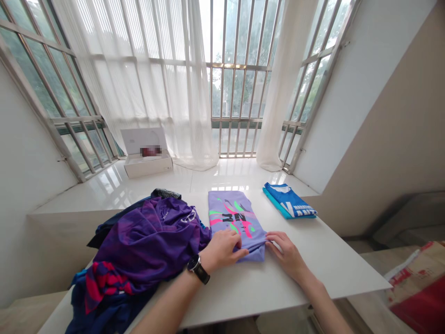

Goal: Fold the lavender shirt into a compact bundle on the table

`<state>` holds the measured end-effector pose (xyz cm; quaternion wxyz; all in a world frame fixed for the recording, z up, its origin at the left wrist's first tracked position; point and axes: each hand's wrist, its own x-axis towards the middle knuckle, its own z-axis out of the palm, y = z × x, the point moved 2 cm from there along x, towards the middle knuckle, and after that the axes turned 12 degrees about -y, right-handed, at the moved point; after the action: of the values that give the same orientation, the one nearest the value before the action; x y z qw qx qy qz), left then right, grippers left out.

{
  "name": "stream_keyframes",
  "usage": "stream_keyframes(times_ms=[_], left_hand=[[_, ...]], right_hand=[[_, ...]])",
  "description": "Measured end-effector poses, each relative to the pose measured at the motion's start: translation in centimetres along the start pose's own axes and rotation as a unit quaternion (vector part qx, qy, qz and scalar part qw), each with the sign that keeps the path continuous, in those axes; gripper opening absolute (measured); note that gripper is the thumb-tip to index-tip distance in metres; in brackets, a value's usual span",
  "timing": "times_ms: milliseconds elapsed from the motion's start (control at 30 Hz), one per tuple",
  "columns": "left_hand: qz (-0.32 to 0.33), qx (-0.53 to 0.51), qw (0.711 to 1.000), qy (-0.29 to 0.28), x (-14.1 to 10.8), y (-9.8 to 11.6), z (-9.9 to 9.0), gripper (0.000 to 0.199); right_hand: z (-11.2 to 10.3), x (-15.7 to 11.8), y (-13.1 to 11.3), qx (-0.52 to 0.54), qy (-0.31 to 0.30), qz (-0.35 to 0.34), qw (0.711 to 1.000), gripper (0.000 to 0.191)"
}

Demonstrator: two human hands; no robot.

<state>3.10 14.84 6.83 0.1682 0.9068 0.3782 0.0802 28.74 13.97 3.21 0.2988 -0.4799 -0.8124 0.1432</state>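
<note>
A lavender T-shirt [255, 218] with a pink, green and black print lies folded into a rectangle on the white table, its near edge bunched in a loose fold. My left hand [224, 248], wearing a black watch [199, 269] at the wrist, is closed over the near left part of that fold; the fingertips are partly hidden. At the near right corner my right hand [287, 255] pinches the shirt's edge between thumb and fingers. Left of the shirt, touching it, is a heap of crumpled clothes with a purple jersey [149, 236] on top.
Folded blue and teal shirts [292, 202] are stacked at the right. On the window ledge stands an open white box [148, 164]. Sheer curtains [156, 93] hang before barred windows. A red and tan bag [419, 283] is beyond the right edge of the white table [333, 269].
</note>
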Motion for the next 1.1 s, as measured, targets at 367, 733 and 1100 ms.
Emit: stream_keyframes(times_ms=[367, 733, 1100], left_hand=[[-0.071, 0.002, 0.997, 0.019, 0.3, 0.7, 0.4, 0.031], [-0.119, -0.137, 0.983, 0.027, 1.7, -1.2, 0.5, 0.040], [-0.123, -0.108, 0.984, 0.073, 1.3, 0.0, 0.5, 0.030]], right_hand=[[-0.5, 3.4, -1.3, 0.023, 0.042, 0.008, 0.999, 0.033], [3.2, -1.6, -7.9, -0.102, -0.073, -0.148, 0.981, 0.020], [3.9, 0.2, -7.2, -0.132, -0.061, -0.185, 0.972, 0.016]])
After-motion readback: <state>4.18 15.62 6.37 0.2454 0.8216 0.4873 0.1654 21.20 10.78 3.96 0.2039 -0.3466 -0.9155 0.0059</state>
